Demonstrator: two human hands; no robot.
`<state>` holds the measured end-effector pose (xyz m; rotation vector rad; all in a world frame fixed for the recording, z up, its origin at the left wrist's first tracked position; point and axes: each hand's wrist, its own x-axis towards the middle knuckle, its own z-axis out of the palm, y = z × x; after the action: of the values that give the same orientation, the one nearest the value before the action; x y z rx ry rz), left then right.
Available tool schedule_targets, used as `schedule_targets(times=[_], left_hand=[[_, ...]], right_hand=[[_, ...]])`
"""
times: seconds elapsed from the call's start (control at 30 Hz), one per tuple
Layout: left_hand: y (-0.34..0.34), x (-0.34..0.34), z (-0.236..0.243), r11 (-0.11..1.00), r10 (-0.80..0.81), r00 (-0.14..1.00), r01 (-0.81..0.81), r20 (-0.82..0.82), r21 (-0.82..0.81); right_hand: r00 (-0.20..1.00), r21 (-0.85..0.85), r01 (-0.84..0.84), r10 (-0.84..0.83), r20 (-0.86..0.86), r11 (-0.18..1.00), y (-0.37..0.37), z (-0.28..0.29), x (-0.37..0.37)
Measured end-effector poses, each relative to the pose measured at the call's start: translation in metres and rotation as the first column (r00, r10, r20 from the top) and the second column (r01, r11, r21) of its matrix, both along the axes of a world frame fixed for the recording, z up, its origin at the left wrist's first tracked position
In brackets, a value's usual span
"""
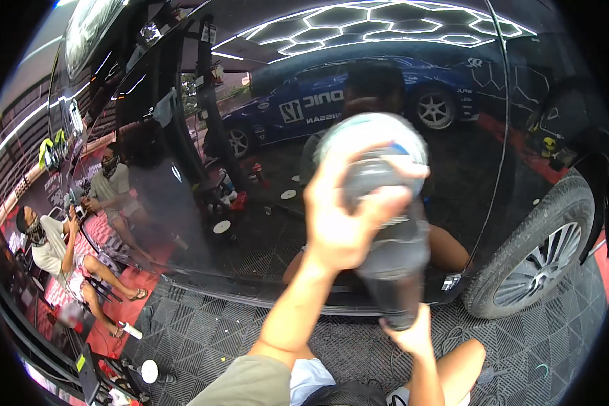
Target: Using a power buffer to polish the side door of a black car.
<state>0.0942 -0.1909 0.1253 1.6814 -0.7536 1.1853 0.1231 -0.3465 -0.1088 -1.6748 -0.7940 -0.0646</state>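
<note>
A black car polisher [394,254] is in both my hands, its body slanting down toward me. Its round pale pad [372,125] is turned to the glossy black car door [264,196]; blur keeps me from telling whether it touches. My left hand [338,216] is wrapped round the polisher's head just below the pad, thumb across the front. Lower down, my right hand [413,331] grips the rear end of the handle. The door mirrors a blue race car, bright hexagonal ceiling lights and my own dark shape.
A grey alloy wheel with its tyre [531,254] stands at the right. Far left, another person [54,250] sits on red flooring beside the car, holding a tool to it. A round white pad [149,371] and a white bottle [130,330] are at lower left. Grey tiles [203,338] cover the floor.
</note>
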Motion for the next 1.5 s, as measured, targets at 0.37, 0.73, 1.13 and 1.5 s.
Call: schedule_targets(times=[0.37,0.73,1.13,1.5], left_hand=[[-0.093,0.07,0.049,0.993,-0.114,0.967,0.114,0.227,0.017],[0.131,-0.051,0.09,0.984,-0.174,0.972,0.178,0.158,-0.013],[0.228,-0.086,0.069,0.827,-0.397,0.879,0.468,0.265,-0.313],[0.053,0.009,0.077,0.948,-0.252,0.925,0.295,0.283,-0.121]], right_hand=[[0.887,0.201,0.327,-0.226,-0.403,0.924,-0.083,-0.006,0.027],[0.997,0.074,-0.011,0.006,0.071,0.997,0.099,0.118,-0.047],[0.856,-0.079,-0.269,0.276,0.437,0.96,0.133,0.137,-0.05],[0.862,0.168,-0.278,0.169,0.477,0.946,-0.016,0.125,0.016]])
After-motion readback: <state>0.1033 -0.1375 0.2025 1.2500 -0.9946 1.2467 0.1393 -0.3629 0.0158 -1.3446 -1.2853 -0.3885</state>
